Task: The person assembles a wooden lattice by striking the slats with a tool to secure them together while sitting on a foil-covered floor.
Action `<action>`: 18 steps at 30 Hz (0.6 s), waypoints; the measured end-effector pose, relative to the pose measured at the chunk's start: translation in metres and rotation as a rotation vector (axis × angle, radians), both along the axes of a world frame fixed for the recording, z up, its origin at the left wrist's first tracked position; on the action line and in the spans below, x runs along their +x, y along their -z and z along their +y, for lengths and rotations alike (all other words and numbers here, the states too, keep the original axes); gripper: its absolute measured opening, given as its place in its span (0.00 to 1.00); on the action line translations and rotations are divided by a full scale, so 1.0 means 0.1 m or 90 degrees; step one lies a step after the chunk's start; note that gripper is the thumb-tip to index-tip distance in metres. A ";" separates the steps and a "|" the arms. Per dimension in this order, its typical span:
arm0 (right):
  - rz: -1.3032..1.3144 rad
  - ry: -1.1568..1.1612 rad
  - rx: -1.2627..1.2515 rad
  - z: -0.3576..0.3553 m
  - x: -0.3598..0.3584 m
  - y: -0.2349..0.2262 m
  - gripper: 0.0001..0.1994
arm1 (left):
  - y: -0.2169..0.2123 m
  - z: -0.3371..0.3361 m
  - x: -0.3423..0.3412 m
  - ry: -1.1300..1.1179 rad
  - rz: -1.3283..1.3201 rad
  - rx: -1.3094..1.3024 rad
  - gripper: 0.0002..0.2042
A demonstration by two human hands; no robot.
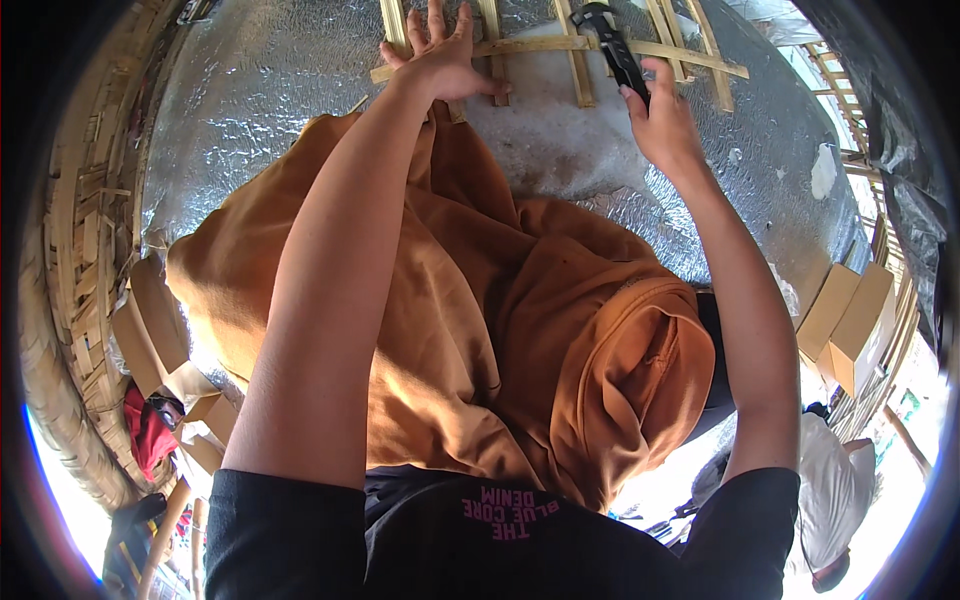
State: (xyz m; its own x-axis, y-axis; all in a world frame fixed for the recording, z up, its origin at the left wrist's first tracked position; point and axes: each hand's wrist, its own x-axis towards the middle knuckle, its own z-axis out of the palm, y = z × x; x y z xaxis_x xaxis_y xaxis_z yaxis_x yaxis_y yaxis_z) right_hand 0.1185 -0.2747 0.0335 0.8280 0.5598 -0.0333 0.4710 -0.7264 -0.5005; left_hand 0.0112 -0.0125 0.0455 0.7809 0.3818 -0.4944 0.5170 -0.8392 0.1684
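At the far edge of the view, a lattice of thin wooden slats point(530, 46) lies on a silvery foil sheet point(240, 130). My left hand point(437, 62) rests on its left part, fingers spread, with a cross slat beneath the palm. To the right, my right hand point(662, 120) is closed round the handle of a black hammer point(622, 62). The hammer's head points away from me and lies over the lattice, by the long cross slat. I cannot tell whether it touches the wood.
An orange-brown cloth point(440, 290) covers my lap and spreads over the foil. Cardboard boxes stand at the left point(150, 330) and right point(850, 320). A woven bamboo wall point(90, 230) curves along the left, and black plastic sheeting point(910, 150) hangs at the right.
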 end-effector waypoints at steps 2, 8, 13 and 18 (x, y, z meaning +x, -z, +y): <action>0.004 0.000 -0.013 -0.03 -0.02 0.03 0.21 | -0.23 -0.08 0.04 -0.017 0.031 -0.032 0.63; -0.014 -0.023 -0.016 -0.02 -0.03 0.04 0.20 | -0.15 0.00 0.05 -0.024 0.049 -0.049 0.62; -0.014 -0.028 0.002 -0.05 -0.02 0.04 0.20 | -0.18 -0.05 0.07 -0.028 0.067 -0.053 0.62; 0.080 -0.058 -0.106 -0.01 0.03 -0.07 0.20 | 0.06 0.06 0.08 -0.015 0.055 0.003 0.62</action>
State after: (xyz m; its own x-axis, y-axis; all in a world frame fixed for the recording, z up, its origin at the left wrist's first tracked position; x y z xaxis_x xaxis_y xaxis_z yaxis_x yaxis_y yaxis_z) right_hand 0.1214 -0.2757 0.0406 0.7573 0.6109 -0.2310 0.4803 -0.7605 -0.4369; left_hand 0.0187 -0.0070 0.0396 0.7262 0.4015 -0.5581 0.5488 -0.8275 0.1188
